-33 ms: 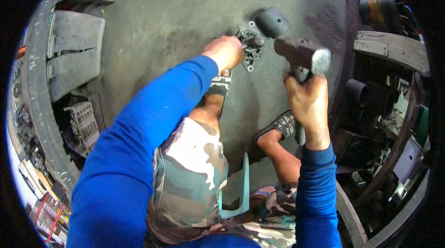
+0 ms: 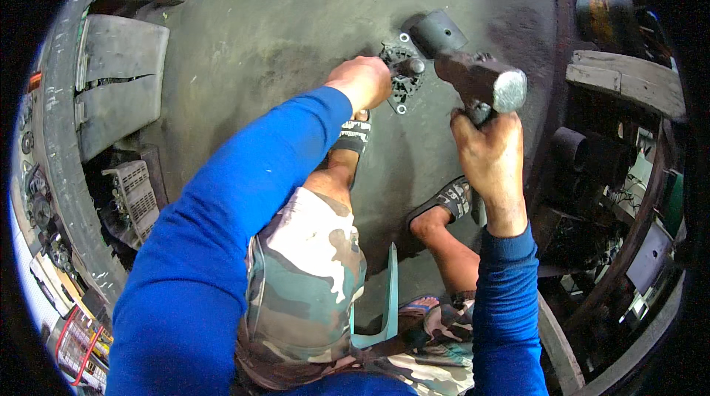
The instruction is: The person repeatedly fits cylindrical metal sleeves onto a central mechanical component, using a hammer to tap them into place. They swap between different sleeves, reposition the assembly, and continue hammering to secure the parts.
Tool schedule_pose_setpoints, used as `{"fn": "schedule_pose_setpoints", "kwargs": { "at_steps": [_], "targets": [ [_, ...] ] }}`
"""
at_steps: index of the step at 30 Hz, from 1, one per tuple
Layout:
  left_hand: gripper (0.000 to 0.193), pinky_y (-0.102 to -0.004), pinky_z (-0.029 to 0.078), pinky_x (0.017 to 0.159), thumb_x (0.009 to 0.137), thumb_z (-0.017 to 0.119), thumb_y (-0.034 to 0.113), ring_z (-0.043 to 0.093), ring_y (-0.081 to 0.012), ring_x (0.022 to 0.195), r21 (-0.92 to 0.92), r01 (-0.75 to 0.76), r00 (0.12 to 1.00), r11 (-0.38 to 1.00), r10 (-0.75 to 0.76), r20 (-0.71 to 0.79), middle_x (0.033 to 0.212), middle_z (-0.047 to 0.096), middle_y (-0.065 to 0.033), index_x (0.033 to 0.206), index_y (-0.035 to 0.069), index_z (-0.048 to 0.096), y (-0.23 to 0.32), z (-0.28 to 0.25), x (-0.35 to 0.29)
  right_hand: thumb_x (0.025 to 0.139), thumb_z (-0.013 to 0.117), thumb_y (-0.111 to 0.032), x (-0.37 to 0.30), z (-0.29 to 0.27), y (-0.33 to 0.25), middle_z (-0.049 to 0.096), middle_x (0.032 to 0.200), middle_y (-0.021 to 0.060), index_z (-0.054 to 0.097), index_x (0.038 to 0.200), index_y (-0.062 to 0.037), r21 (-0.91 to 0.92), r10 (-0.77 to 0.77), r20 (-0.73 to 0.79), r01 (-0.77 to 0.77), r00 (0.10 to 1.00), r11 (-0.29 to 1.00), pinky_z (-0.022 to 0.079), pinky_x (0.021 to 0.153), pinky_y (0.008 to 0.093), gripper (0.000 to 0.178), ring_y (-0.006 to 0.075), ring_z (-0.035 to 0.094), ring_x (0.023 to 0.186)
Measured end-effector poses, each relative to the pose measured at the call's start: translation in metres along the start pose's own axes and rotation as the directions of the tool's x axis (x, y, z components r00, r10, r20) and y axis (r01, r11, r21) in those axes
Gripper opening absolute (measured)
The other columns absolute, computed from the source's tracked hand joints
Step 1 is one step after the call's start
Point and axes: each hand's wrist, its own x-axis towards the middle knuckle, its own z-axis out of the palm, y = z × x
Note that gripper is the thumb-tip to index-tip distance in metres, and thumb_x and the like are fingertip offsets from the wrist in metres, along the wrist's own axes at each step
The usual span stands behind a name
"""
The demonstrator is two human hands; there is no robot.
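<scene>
My left hand (image 2: 362, 80) is closed round a short, dark metal punch (image 2: 410, 67), its round end turned up towards me. Below the punch lies a round slotted metal housing (image 2: 407, 87) with lugs that have bright-rimmed holes, flat on the floor. My hand hides part of the housing and the punch's lower end. In my right hand (image 2: 492, 156) is a heavy hammer (image 2: 473, 78), gripped by the handle, its worn bright face to the right. The hammer head hangs to the right of the punch, apart from it. A dark metal cylinder (image 2: 438, 32) with a small side hole stands beyond the housing.
Dark concrete floor (image 2: 281, 19) spreads around the housing. My sandalled feet (image 2: 451, 204) are close by, with a pale green plastic piece (image 2: 390, 300) between my legs. Shelving with metal parts lines the left; a wooden beam (image 2: 625, 82) and cluttered racks line the right.
The hammer head has tilted very slightly in my right hand. My left hand keeps its hold on the punch, and the view has shifted a touch.
</scene>
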Motion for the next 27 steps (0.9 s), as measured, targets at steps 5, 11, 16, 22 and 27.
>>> {"fn": "schedule_pose_setpoints", "kwargs": {
  "at_steps": [5, 11, 16, 22, 27],
  "targets": [
    [0.031, -0.0421, 0.059, 0.097, 0.096, 0.062, 0.016, 0.075, -0.0321, 0.114, 0.002, 0.025, 0.996, 1.0, -0.026, 0.082, 0.119, 0.078, -0.0182, 0.12, 0.004, 0.077, 0.005, -0.011, -0.005, 0.082, 0.069, -0.015, 0.036, 0.028, -0.009, 0.073, 0.101, 0.0328, 0.066, 0.116, 0.0012, -0.182, 0.062, 0.059, -0.051, 0.996, 0.982, 0.056, 0.092, 0.0548, 0.038, 0.0498, 0.07, 0.103],
    [0.03, -0.0441, 0.06, 0.092, 0.096, 0.062, 0.019, 0.076, -0.0328, 0.11, 0.003, 0.026, 0.991, 1.0, -0.027, 0.132, 0.112, 0.079, -0.0169, 0.115, 0.006, 0.08, 0.005, -0.018, -0.002, 0.08, 0.066, -0.01, 0.042, 0.037, 0.001, 0.073, 0.094, 0.0311, 0.07, 0.114, 0.0032, -0.203, -0.005, 0.048, 0.015, 0.999, 0.979, 0.058, 0.082, 0.0498, 0.037, 0.0474, 0.073, 0.094],
    [0.031, -0.0448, 0.059, 0.096, 0.094, 0.063, 0.017, 0.074, -0.0343, 0.117, -0.014, 0.005, 1.0, 1.0, -0.005, 0.009, 0.12, 0.077, -0.0182, 0.119, 0.005, 0.078, 0.003, -0.007, 0.0, 0.081, 0.069, -0.015, 0.033, 0.046, 0.009, 0.074, 0.094, 0.0292, 0.067, 0.117, 0.0, -0.153, -0.081, 0.02, 0.083, 0.997, 0.985, 0.058, 0.088, 0.0546, 0.039, 0.0487, 0.072, 0.096],
    [0.032, -0.0439, 0.059, 0.099, 0.096, 0.065, 0.015, 0.073, -0.0344, 0.12, -0.016, 0.023, 0.996, 1.0, -0.022, 0.083, 0.127, 0.075, -0.0179, 0.123, 0.006, 0.077, 0.009, -0.009, 0.0, 0.082, 0.072, -0.017, 0.04, 0.051, 0.013, 0.074, 0.098, 0.0309, 0.066, 0.113, 0.0035, -0.286, 0.072, 0.076, -0.048, 0.994, 0.957, 0.058, 0.089, 0.0534, 0.037, 0.0486, 0.072, 0.099],
    [0.033, -0.0441, 0.058, 0.099, 0.096, 0.062, 0.016, 0.073, -0.0349, 0.12, -0.032, -0.025, 1.0, 0.999, 0.025, 0.008, 0.127, 0.075, -0.0186, 0.123, 0.006, 0.077, 0.008, -0.004, 0.004, 0.082, 0.071, -0.015, 0.032, 0.035, 0.001, 0.075, 0.098, 0.0298, 0.07, 0.11, 0.0025, -0.132, -0.04, 0.018, 0.042, 0.999, 0.99, 0.058, 0.089, 0.0504, 0.034, 0.0467, 0.073, 0.099]
  ]
}}
